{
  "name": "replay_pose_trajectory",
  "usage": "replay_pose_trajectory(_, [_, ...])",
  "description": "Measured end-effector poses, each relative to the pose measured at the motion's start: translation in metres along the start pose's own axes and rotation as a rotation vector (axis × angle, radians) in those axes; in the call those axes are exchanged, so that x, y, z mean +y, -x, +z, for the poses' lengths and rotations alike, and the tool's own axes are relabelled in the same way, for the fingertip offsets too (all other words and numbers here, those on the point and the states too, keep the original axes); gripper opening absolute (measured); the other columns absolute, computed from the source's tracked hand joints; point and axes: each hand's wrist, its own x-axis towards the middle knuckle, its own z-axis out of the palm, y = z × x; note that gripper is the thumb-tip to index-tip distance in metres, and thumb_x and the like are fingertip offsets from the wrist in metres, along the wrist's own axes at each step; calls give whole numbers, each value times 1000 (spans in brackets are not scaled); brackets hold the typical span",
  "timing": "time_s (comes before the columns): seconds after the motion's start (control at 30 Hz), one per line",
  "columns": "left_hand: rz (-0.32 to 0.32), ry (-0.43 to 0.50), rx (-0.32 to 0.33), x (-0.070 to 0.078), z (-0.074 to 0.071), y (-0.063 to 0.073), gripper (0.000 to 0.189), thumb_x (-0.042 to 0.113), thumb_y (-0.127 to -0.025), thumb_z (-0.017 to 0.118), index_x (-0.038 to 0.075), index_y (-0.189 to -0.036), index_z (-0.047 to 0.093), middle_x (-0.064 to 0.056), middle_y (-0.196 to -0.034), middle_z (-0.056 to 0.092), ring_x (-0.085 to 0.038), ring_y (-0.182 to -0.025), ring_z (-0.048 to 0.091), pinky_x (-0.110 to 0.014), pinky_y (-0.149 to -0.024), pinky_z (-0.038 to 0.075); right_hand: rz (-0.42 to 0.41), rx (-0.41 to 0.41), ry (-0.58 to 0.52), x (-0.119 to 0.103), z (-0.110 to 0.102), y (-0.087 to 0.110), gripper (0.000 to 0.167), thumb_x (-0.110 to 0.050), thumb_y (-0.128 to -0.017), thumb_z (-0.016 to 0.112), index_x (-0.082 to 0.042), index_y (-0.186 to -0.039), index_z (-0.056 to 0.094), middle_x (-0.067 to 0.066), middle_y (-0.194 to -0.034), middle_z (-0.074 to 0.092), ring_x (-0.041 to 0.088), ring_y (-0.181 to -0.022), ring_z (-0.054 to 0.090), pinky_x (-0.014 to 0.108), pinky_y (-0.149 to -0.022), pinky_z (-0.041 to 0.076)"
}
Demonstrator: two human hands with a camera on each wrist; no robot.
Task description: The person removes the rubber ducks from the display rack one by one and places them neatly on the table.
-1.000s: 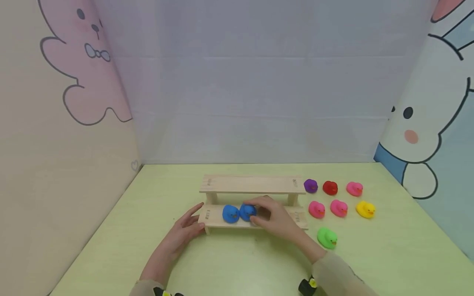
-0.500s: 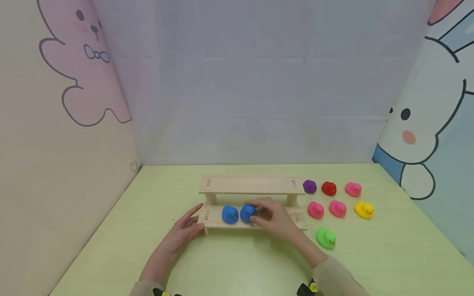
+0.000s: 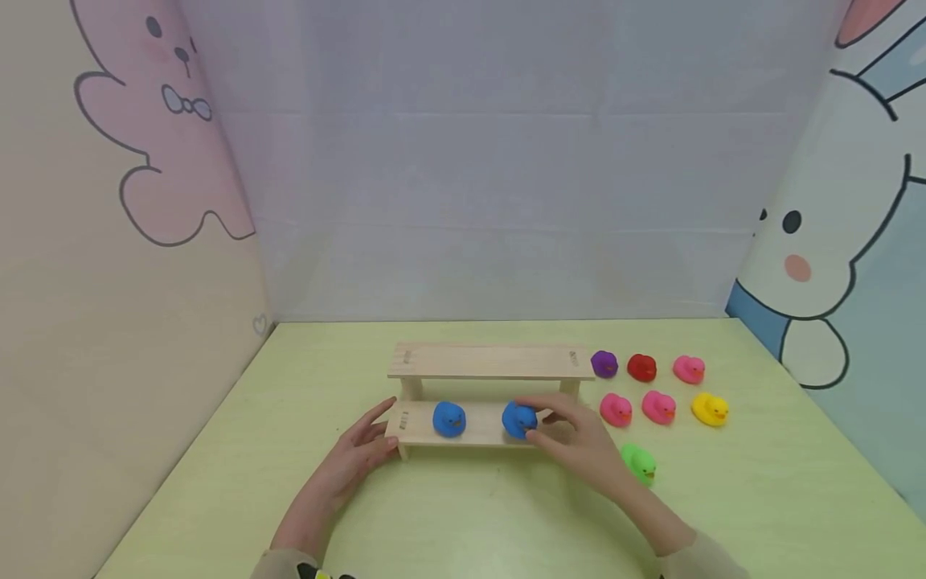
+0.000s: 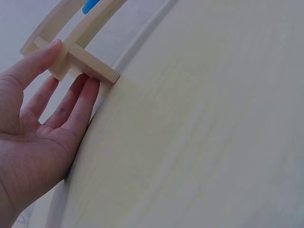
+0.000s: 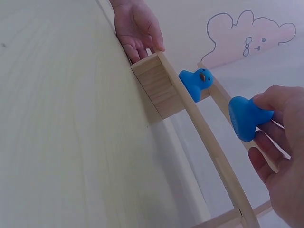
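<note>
A two-step wooden rack (image 3: pixel 492 362) stands on the table. My left hand (image 3: pixel 354 450) grips the left end of its lower step, and in the left wrist view the thumb (image 4: pixel 50 53) lies on the wood while the other fingers reach in by the leg. Between thumb and fingers my right hand (image 3: pixel 582 450) pinches a blue toy duck (image 3: pixel 519 420) over the right half of the lower step. A second blue toy duck (image 3: pixel 449 420) sits on that step, left of the middle. The right wrist view shows the held duck (image 5: pixel 244 118) from the side.
Right of the rack lie a purple duck (image 3: pixel 604 364), a red duck (image 3: pixel 641 367), several pink ducks (image 3: pixel 659 408) and a yellow duck (image 3: pixel 710 409). A green duck (image 3: pixel 640 464) is partly behind the right wrist. A pale curtain (image 3: pixel 506 161) closes off the table's back.
My right hand has carried its blue duck rightward along the lower step, away from the other blue duck, which stays put. The left hand keeps its place on the rack.
</note>
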Motion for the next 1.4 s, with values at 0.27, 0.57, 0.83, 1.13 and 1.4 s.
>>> replay_pose_trajectory(0.27, [-1,14,9,-1,0,0,68,11,-84,64,24,-141,31,-20,-134,39,-25,-110,52,-36,-93,42,15,34,71,-12,-30,23,40,-14,-81,69,-16,-120,59,-5,-114,59,8,-98,52,31,-78,50])
replay_pose_trajectory(0.57, [18,14,34,-15,-6,-9,64,12,-84,64,30,-138,35,-18,-133,40,-26,-110,53,-35,-92,43,40,101,204,-12,-62,44,46,-6,-77,71,-14,-120,58,-3,-115,60,4,-99,51,13,-77,44])
replay_pose_trajectory(0.83, [4,13,10,-3,-1,-1,67,12,-84,64,27,-140,32,-19,-134,39,-25,-110,52,-35,-93,42,117,162,287,14,-82,64,50,-10,-77,72,-22,-123,56,-7,-115,58,0,-98,49,11,-75,43])
replay_pose_trajectory(1.13, [5,15,15,-6,-2,-4,66,11,-84,64,28,-140,33,-18,-134,39,-25,-110,52,-35,-93,42,148,193,396,19,-108,73,51,-8,-75,73,-23,-121,56,-9,-114,57,-3,-98,47,5,-75,39])
replay_pose_trajectory(1.4, [16,4,31,-15,-6,-9,64,14,-83,65,31,-137,36,-16,-134,40,-25,-111,52,-36,-93,42,184,217,443,33,-130,87,49,-12,-75,74,-24,-119,57,-13,-111,58,-6,-99,44,2,-75,36])
